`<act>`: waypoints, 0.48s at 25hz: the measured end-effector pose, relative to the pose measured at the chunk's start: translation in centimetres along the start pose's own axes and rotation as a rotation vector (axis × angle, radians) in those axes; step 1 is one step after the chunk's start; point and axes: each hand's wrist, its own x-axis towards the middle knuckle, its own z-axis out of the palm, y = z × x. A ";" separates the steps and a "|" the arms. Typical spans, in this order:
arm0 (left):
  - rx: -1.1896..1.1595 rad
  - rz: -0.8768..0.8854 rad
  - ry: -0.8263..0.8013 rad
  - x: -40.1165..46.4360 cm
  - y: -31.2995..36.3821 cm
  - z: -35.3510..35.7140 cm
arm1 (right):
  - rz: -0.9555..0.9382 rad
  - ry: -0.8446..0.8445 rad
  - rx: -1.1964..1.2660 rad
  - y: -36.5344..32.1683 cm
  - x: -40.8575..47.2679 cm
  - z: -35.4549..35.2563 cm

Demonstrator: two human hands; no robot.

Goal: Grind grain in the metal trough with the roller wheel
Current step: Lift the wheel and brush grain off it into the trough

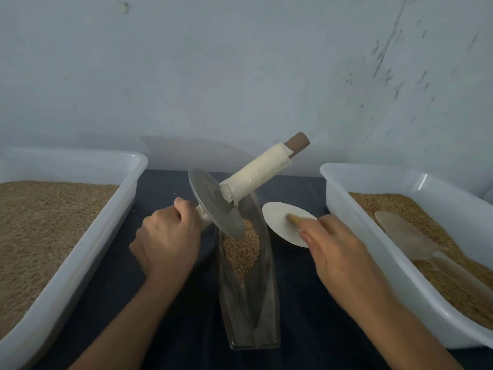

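With the grey metal roller wheel (216,206) gripped by one taped handle in the left hand (166,239), tilted over brown grain (241,252) in the narrow metal trough (248,303), and the right hand (338,252) loosely extended, holding nothing, grain could be spilled.

Two bare forearms are seen on either side of the metal trough (248,289); no sleeve, glove, watch or ring is worn on either. The left hand (168,239) is shown sharply, its knuckles and fingers (184,209) distinct. The right hand (338,252) is rendered blurred, so its fingers cannot be made out clearly.
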 end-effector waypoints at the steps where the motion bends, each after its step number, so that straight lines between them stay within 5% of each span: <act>1: 0.004 0.007 0.002 0.0 0.0 0.0 | -0.030 -0.103 -0.049 0.1 -0.7 0.4; 5: 0.009 0.010 -0.011 0.0 0.0 0.1 | -0.064 -0.350 -0.104 0.5 -1.6 1.2; 12: 0.022 0.012 -0.001 0.1 -0.1 0.0 | 0.082 -0.375 -0.169 1.5 0.0 2.0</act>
